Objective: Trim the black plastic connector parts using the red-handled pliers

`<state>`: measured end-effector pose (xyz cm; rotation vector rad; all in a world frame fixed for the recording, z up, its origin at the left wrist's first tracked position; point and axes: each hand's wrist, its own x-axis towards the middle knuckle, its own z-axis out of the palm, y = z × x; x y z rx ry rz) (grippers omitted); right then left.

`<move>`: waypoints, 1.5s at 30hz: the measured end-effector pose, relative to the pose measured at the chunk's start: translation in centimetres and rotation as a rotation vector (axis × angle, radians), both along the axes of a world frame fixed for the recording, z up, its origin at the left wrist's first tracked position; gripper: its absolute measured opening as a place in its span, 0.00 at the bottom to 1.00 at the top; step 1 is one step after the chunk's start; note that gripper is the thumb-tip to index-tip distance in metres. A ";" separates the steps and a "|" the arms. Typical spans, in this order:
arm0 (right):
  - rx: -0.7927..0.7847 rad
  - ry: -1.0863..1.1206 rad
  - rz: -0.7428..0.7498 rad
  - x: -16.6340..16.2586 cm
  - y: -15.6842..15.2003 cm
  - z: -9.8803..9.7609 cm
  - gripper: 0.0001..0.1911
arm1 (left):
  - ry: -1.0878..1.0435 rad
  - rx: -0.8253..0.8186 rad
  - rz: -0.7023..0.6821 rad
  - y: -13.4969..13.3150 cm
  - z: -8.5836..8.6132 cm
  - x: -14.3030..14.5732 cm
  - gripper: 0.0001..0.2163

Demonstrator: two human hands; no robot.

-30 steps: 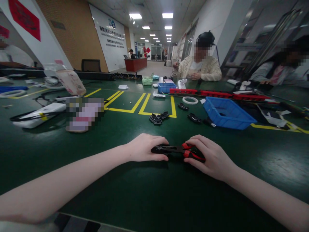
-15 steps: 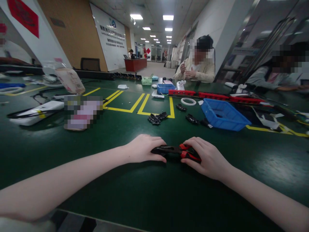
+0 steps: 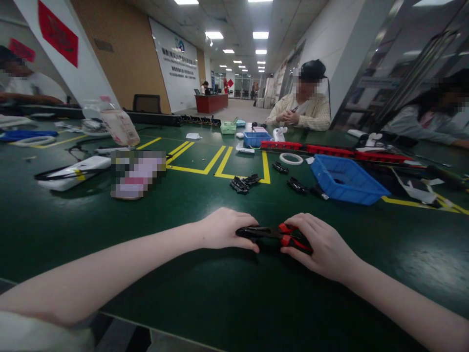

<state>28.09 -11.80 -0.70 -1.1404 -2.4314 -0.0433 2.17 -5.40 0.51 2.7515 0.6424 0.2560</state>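
Note:
My right hand (image 3: 326,247) is wrapped around the red-and-black handles of a pair of pliers (image 3: 271,233). The dark jaws point left, toward my left hand (image 3: 222,229). Between its thumb and fingers, my left hand pinches a small black part (image 3: 246,231). The plier jaws meet this part, but I cannot tell whether they grip it. Both hands are low over the green table (image 3: 205,298). Beyond them lie similar-looking black clip-like pieces (image 3: 240,185), with another black piece (image 3: 296,185) to the right.
A blue bin (image 3: 351,193) stands at right, near a white ring (image 3: 291,158) and a long red strip (image 3: 326,150). At left are a phone (image 3: 137,178), a white device (image 3: 75,173) and a bottle (image 3: 119,124). A person (image 3: 302,105) sits across the table.
The whole view has shifted slightly, so everything sits a little further right and lower. Both hands keep their hold on the pliers and the black part. The person opposite has lowered their hands.

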 end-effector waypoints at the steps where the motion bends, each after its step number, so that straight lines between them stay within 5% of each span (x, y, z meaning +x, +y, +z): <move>1: -0.012 0.003 0.001 0.0 0.0 0.0 0.17 | -0.002 0.004 -0.001 0.0 0.0 0.0 0.20; 30: 0.038 -0.010 -0.018 0.8 0.2 -0.4 0.17 | -0.046 0.035 0.032 0.1 -0.5 -0.1 0.19; 39: 0.145 -0.038 -0.033 0.6 0.2 -0.3 0.18 | -0.045 -0.076 0.194 -1.1 0.3 0.3 0.17; 45: 0.019 0.003 -0.041 0.7 0.2 -0.5 0.17 | -0.043 -0.030 0.149 -1.0 0.3 0.2 0.19</move>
